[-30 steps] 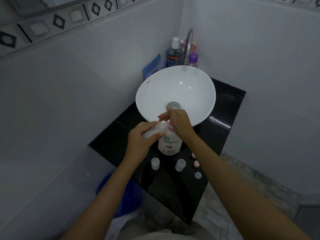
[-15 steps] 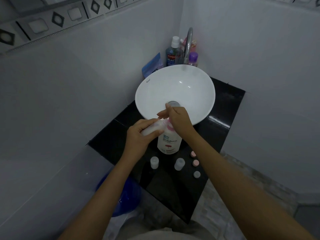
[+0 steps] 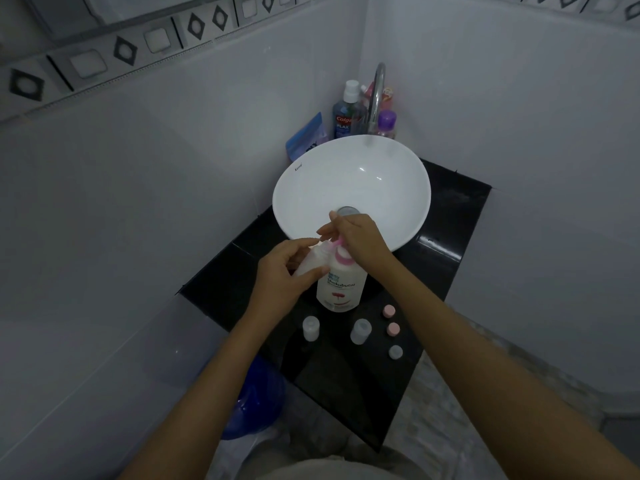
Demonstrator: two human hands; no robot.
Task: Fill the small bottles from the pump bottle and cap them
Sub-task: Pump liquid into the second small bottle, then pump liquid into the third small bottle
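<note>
A white pump bottle [image 3: 341,289] with a pink collar stands on the black counter [image 3: 346,386] in front of the basin. My right hand [image 3: 360,237] rests on top of its pump head, which is mostly hidden. My left hand [image 3: 287,271] grips a small clear bottle [image 3: 313,259], tilted with its mouth against the pump spout. Two more small clear bottles [image 3: 310,328] [image 3: 361,330] stand uncapped nearer to me. Two pink caps [image 3: 389,310] [image 3: 393,329] and one clear cap [image 3: 395,352] lie at the right.
A white bowl basin [image 3: 381,188] with a chrome tap [image 3: 375,98] fills the back of the counter. Mouthwash [image 3: 346,116], a purple-capped bottle [image 3: 386,124] and a blue pouch [image 3: 306,136] crowd the corner. A blue bucket [image 3: 256,400] sits on the floor at left. Tiled walls close in on both sides.
Both hands stay at the pump bottle. More of the pink collar under my right hand shows now. The standing bottles and caps have not moved.
</note>
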